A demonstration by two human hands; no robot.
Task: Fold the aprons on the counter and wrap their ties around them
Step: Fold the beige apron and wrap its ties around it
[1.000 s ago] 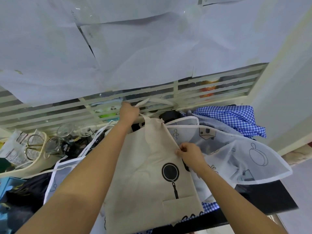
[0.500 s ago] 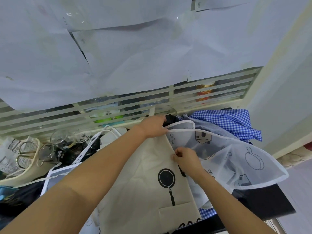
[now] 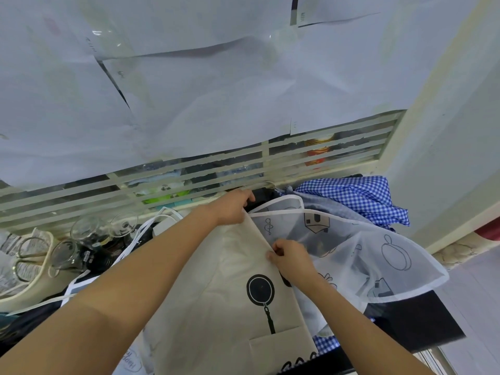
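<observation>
Folding underway on the dark worktop (image 3: 422,320): beige apron (image 3: 224,307) lies lengthwise, pan print up, over other cloth. Sheer white apron (image 3: 365,253) spreads to its right; blue checked cloth (image 3: 357,196) lies right of its top end. Left hand (image 3: 232,207) at the beige apron's top end, fingers curled onto the cloth there, likely anchoring the bib. Right hand (image 3: 290,259) at its right edge, fingers pinching the hem, probably to square the fold line. Ties not yet wrapped; judged an early fold.

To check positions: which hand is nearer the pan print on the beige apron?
Right. The right hand is just up-right of the pan print; the left hand is farther up the apron.
</observation>
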